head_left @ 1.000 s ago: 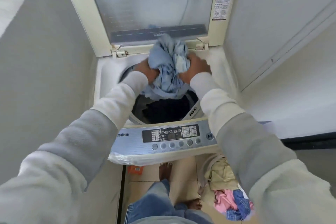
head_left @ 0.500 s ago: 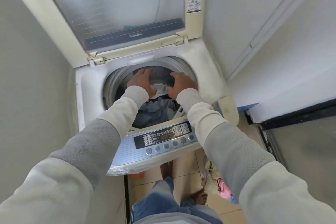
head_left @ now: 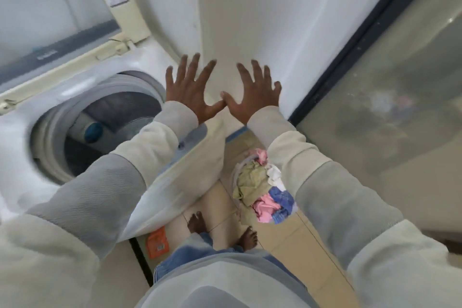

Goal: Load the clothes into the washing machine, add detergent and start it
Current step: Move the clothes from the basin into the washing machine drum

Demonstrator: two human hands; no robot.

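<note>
Plainly, the left hand (head_left: 192,90) and right hand (head_left: 255,95) hover mid-frame, both splayed and empty; the clothes pile (head_left: 260,187) lies below them at lower centre, nearer the right hand, with the washing machine drum (head_left: 105,127) at left.

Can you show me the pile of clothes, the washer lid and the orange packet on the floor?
pile of clothes (head_left: 251,181): head view, on the olive-green cloth near the middle.
washer lid (head_left: 50,7): head view, on its glass window.
orange packet (head_left: 157,241): head view, on its flat middle.
</note>
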